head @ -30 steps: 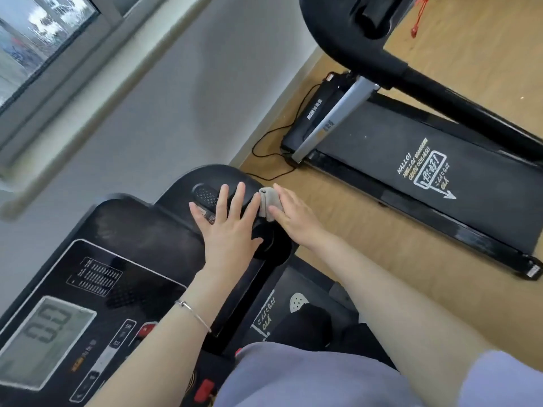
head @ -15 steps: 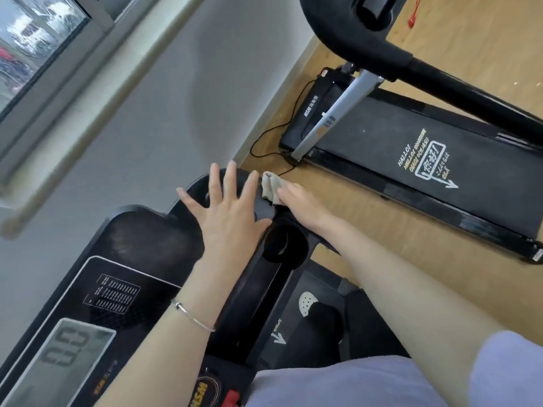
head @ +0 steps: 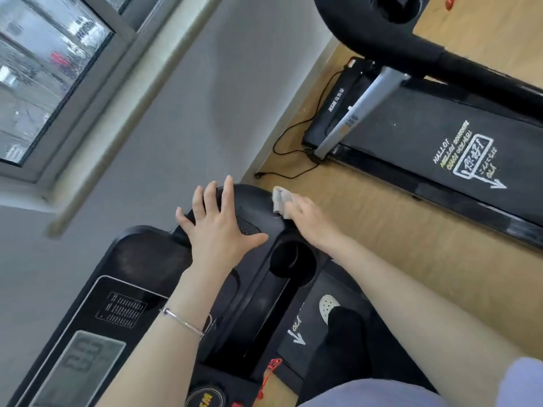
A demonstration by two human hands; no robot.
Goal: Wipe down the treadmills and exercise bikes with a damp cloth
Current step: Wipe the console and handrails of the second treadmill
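The left hand (head: pixel 219 230) is lying flat, fingers spread, on the treadmill console (head: pixel 141 259) just left of its cup holder (head: pixel 291 259). The right hand (head: pixel 307 220) is gripping a pale cloth (head: pixel 279 199) (bunched small) against the console's rim just beyond the cup holder. A second treadmill (head: pixel 426 136) is standing well right of the cup holder.

cloth (head: pixel 279 199): slides from beside the cup holder (head: pixel 292 261) to the console's (head: pixel 255 201) far right edge
right hand (head: pixel 308 218): goes with it, gripping it
left hand (head: pixel 219 230): shifts forward, fingertips reach the far edge
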